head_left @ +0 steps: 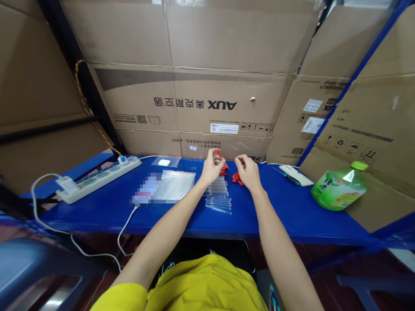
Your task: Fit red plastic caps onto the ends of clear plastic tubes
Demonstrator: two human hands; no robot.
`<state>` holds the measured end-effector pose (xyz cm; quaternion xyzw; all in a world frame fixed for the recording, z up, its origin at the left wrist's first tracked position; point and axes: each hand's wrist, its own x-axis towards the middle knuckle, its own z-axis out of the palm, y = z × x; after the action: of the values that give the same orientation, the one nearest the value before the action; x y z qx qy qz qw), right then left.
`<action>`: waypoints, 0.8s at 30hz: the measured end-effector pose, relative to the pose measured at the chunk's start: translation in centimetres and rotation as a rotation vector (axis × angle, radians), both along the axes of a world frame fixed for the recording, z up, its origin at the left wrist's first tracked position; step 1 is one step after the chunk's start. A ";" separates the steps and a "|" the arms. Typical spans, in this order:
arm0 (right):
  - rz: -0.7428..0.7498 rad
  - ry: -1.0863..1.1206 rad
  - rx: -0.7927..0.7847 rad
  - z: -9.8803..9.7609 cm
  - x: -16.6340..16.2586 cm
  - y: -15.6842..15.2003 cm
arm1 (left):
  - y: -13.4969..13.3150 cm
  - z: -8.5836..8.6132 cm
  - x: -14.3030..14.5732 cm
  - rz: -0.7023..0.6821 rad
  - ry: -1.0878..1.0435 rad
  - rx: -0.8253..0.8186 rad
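Note:
My left hand [212,166] is raised over the blue table [292,207], fingers pinched on a small red piece [219,152]. My right hand [248,170] is curled beside it, fingertips closed just above a small pile of red pieces [236,177]; what it holds is too small to make out. More red pieces [223,169] lie between the hands. A row of clear plastic tubes [218,196] lies on the table just under my left wrist.
A white power strip [100,177] with a charger and cables sits at the left. Clear plastic bags [177,183] and a white earbud case [164,163] lie left of centre. A white phone [295,175] and a green bottle [340,188] lie at the right. Cardboard boxes [201,99] wall the back.

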<state>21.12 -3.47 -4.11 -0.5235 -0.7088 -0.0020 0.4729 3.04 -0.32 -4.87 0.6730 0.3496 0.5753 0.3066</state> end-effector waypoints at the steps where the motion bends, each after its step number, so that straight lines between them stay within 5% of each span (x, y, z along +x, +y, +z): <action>1: 0.056 -0.029 -0.006 0.0 -0.7 -0.2 | -0.2 0.2 0.2 -0.049 -0.076 -0.017; 7: 0.166 0.026 -0.065 -0.2 -1.9 -0.4 | -0.6 0.4 0.6 -0.148 -0.231 -0.094; 17: 0.307 0.602 -0.158 0.2 -1.6 -0.1 | -1.6 1.3 -0.9 0.075 0.379 0.185; 21: 0.428 0.736 -0.264 -0.1 -2.3 0.0 | -2.1 1.4 -0.5 0.046 0.427 0.231; 24: 0.385 0.650 -0.222 -0.5 -2.7 0.0 | -2.6 1.3 0.0 -0.014 0.502 0.257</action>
<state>18.37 -3.52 -4.64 -0.4023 -0.6033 0.3291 0.6048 3.08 -2.89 -3.55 0.8302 0.3343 0.4280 0.1263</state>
